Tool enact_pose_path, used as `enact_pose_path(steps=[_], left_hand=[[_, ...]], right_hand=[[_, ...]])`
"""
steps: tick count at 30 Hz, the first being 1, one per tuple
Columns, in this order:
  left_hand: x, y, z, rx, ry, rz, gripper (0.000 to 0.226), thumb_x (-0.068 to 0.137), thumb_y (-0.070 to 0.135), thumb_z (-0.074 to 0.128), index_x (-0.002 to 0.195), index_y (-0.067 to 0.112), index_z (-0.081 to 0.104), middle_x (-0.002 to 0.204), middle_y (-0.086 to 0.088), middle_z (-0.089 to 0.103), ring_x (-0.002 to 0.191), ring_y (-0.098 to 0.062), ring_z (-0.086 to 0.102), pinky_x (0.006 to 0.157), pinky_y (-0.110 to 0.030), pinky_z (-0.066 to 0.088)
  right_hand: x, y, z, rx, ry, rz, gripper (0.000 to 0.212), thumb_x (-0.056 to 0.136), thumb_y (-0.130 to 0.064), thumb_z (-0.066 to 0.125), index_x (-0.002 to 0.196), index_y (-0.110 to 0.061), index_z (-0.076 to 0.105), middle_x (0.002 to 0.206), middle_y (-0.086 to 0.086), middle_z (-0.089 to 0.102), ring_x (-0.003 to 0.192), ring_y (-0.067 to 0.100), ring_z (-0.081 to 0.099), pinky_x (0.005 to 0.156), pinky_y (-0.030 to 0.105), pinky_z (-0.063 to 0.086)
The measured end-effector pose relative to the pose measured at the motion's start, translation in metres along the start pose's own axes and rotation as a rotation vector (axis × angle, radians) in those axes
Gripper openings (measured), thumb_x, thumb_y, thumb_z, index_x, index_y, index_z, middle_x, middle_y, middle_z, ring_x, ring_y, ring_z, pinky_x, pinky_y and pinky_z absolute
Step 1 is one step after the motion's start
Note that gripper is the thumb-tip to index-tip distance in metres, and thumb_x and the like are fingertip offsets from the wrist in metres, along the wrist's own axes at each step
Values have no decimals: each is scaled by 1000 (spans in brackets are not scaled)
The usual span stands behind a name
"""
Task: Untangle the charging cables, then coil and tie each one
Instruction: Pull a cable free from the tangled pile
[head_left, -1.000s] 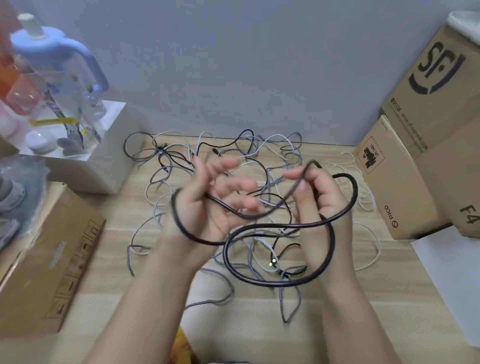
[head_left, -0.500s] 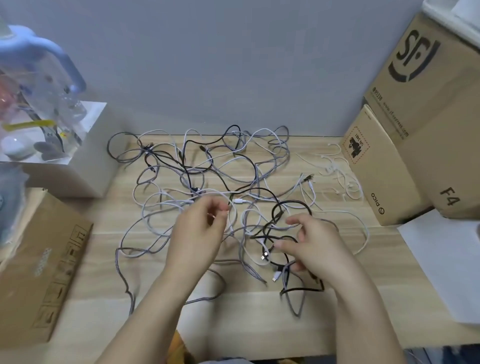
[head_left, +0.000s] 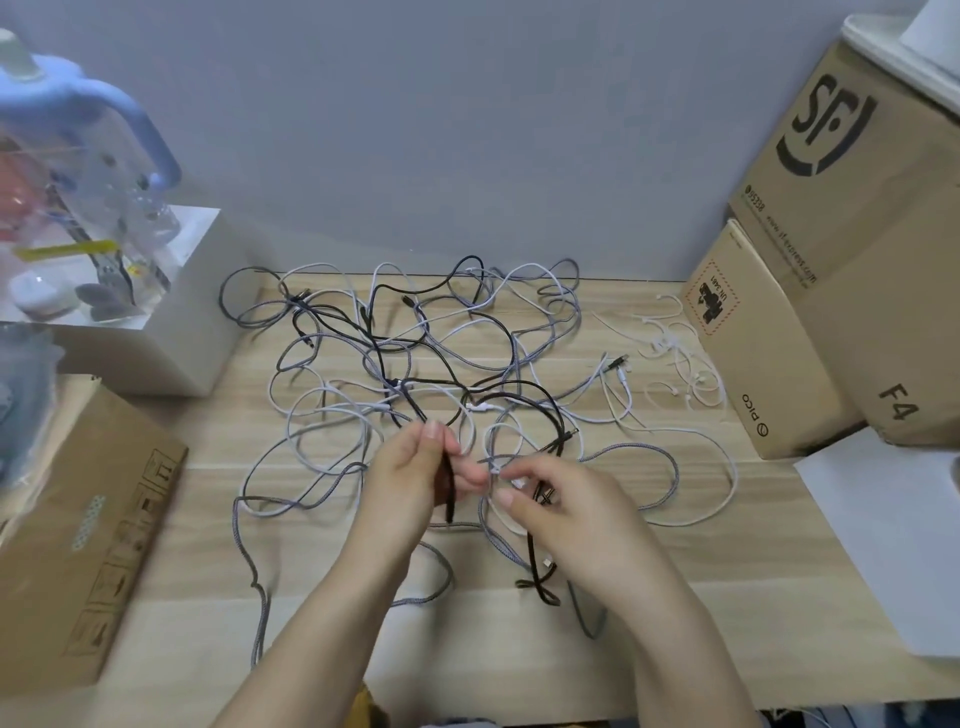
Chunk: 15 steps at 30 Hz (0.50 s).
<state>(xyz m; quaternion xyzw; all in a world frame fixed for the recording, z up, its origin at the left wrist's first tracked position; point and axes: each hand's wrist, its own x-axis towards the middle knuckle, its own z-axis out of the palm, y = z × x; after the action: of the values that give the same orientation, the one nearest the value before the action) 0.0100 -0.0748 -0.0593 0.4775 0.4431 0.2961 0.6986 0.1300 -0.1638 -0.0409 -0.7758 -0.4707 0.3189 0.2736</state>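
Head view. The tangle of charging cables (head_left: 415, 364), black, grey braided and white, lies spread over the middle of the wooden surface (head_left: 519, 649), none of it coiled or tied. A separate loose cluster of thin white ties (head_left: 675, 358) lies to the right, near the small cardboard box (head_left: 753, 343).

The left hand (head_left: 415, 478) pinches a black cable (head_left: 450, 488) between thumb and fingers; the strand hangs down from the grip and runs up into the pile. The right hand (head_left: 561, 499) has its fingers curled at a white connector (head_left: 496, 470) just beside the left hand; it appears to pinch it, though the contact is partly hidden. Further black cable lies under and below the right hand.

Risks, as judged:
- The black cable crosses several grey and white loops behind the hands. Pulling it out by force would likely tighten those crossings into knots.
- Both hands work very close together on different strands; drawing them apart could drag the whole pile toward the near edge.
- Connector ends lie exposed in the mass and may snag in loops or be strained by a hard tug.
- One grey braided cable (head_left: 254, 571) runs toward the front edge at the left; a drag could carry it off the surface.
- The ties lie well apart from the hands and could be swept against the box by sliding loops.
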Motion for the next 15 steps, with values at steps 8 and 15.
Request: enact_pose_path(steps=[8,15], left_hand=[[-4,12,-13,386,-379,-75,44,99,33,41,59,16,44,40,9,30,35,-4,21,35,-13,16],[-6,31,-16,95,-629,-77,36,85,36,45,52,23,45,44,5,20,37,-6,20,38,-16,15]], right_hand=[[6,-7,-7,-127,282,-323,47,82,-16,62,119,-34,40,133,-12,40,122,7,39,94,25,34],[24,-4,17,292,-56,-343,43,85,4,38,97,-32,58,82,-8,66,79,11,58,77,31,50]])
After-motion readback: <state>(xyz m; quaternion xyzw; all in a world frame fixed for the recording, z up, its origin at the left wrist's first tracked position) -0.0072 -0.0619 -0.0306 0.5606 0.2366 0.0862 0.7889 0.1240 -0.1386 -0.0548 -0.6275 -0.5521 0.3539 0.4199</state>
